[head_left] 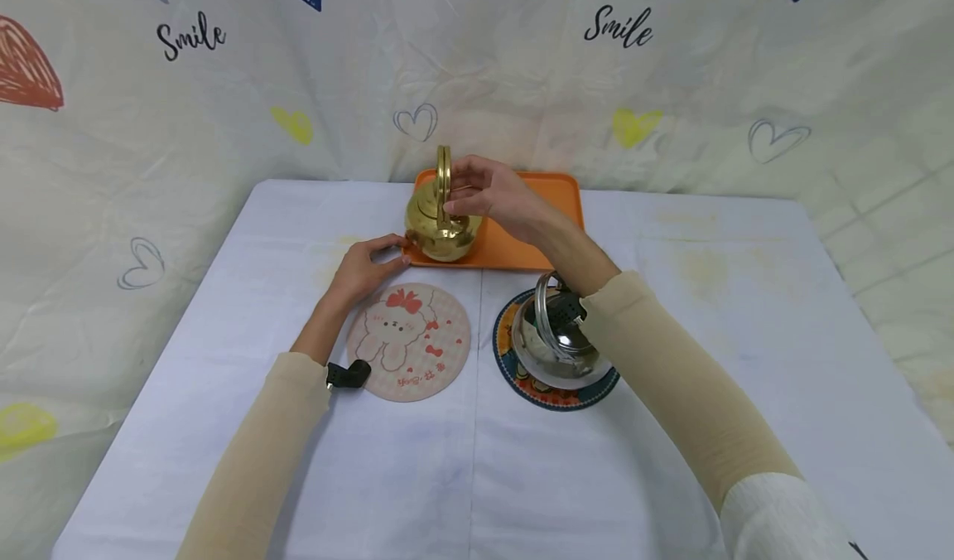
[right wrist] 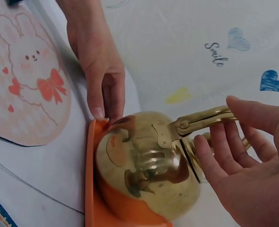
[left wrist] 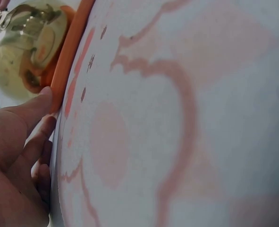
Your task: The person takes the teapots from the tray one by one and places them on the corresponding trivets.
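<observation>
A shiny gold kettle (head_left: 443,233) stands on the left end of an orange tray (head_left: 522,245), its hoop handle upright. My right hand (head_left: 495,195) is at that handle; in the right wrist view the thumb (right wrist: 252,111) lies on one side and the loosely bent fingers on the other, pinching it. At the tray's near left corner is my left hand (head_left: 368,270). In the left wrist view its thumb (left wrist: 42,101) presses the orange rim, with the index finger just below, holding the corner. The kettle's spout is not clearly visible in the head view.
Nearer on the white-covered table lies a round pink rabbit mat (head_left: 410,345). Beside it a silver kettle (head_left: 555,336) sits on a round dark patterned mat (head_left: 503,349), partly beneath my right forearm. A printed curtain (head_left: 522,71) hangs behind the table.
</observation>
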Tool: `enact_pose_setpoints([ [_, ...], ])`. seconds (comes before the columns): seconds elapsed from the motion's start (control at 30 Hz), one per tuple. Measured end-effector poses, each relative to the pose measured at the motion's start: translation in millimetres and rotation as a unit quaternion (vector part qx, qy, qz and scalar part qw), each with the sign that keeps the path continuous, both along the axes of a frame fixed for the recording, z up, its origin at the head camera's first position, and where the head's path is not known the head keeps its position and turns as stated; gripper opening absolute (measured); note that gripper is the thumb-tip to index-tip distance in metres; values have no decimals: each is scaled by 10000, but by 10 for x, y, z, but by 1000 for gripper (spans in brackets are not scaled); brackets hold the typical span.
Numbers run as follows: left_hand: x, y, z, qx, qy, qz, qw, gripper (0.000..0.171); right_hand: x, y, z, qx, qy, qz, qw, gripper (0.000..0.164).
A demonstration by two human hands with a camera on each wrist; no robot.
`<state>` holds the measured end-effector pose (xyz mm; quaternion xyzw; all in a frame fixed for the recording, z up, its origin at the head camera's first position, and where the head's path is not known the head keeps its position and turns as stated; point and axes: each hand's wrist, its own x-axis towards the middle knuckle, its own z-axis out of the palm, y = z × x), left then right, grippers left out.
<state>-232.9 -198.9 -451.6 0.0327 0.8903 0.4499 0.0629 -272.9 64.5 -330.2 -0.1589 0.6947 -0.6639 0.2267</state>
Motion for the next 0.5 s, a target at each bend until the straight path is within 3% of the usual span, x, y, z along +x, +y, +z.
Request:
enact_pose_setpoints([
  [0.5, 20, -2, -8, -7, 114, -35, 9999, 38, 8, 19, -15, -213, 200, -479, 9984, 34],
])
